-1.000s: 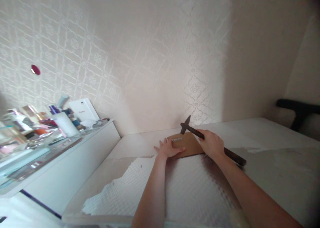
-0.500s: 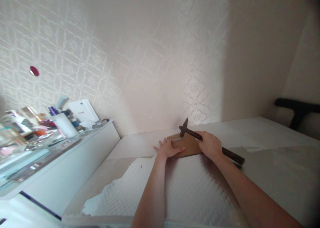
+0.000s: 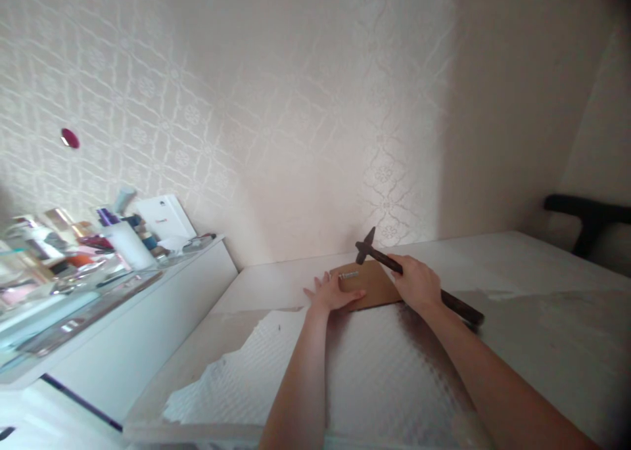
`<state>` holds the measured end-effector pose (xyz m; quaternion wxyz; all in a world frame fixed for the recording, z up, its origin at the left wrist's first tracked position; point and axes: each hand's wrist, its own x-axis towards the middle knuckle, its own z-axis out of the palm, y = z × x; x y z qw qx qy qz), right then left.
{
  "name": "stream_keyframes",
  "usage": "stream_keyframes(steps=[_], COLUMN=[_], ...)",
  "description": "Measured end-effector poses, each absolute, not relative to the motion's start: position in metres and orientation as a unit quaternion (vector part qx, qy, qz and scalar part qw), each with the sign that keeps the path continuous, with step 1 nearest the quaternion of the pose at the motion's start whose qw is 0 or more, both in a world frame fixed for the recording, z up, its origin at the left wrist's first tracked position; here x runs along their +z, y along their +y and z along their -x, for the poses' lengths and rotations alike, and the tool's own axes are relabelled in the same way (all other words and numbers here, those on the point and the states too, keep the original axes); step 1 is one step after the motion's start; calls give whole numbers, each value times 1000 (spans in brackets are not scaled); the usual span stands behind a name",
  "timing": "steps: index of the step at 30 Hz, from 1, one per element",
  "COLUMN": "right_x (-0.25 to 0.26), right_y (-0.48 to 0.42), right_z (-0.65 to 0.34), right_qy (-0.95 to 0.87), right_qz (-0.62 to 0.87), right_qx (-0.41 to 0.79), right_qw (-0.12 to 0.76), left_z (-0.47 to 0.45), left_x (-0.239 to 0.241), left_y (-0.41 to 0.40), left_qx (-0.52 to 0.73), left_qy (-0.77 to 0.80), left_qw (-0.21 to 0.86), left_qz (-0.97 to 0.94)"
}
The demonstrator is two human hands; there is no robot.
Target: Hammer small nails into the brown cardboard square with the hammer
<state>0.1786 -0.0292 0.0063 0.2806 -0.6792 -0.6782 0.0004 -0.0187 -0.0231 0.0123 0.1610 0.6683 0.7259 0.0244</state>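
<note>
A brown piece of cardboard (image 3: 377, 286) lies on the white table by the wall. My left hand (image 3: 331, 295) rests flat on its left part, fingers spread and thumb stretched to the right. Beside those fingers a small silvery screw-like piece (image 3: 350, 275) lies on the cardboard; its left end is close to my hand. My right hand (image 3: 418, 280) is wrapped round the wooden handle of a hammer (image 3: 365, 246). The hammer's dark head hangs above the far edge of the cardboard, apart from the silvery piece.
White textured padded sheet (image 3: 379, 371) covers the table (image 3: 532, 259) beneath my forearms. To the left, a white cabinet (image 3: 148, 332) bears bottles, cosmetics and a white box (image 3: 165, 217). A patterned wall stands behind. A black chair part (image 3: 586, 217) is at the right.
The hammer and my right hand have moved slightly up and to the right. More of the silvery piece shows now. My left hand stays in place.
</note>
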Motion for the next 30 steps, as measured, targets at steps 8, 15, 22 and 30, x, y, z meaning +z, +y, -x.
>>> stream_keyframes(steps=[8,15,22,30], right_x=[6,7,6,7], right_y=[-30,-30,-29,-30], right_z=[-179,-179,-180,-179], right_qy=[-677,-703,-688,-693], right_qz=[677,657,663,663], right_qx=[1,7,-2,-7], right_qw=[288,272,296,283], left_z=[21,20,19,20], left_x=[8,11,12,12], left_y=[-20,-22,-23,-22], left_qx=[29,23,17,22], left_qy=[725,724,722,722], left_qw=[162,164,160,160], left_qz=[-669,-670,-672,-673])
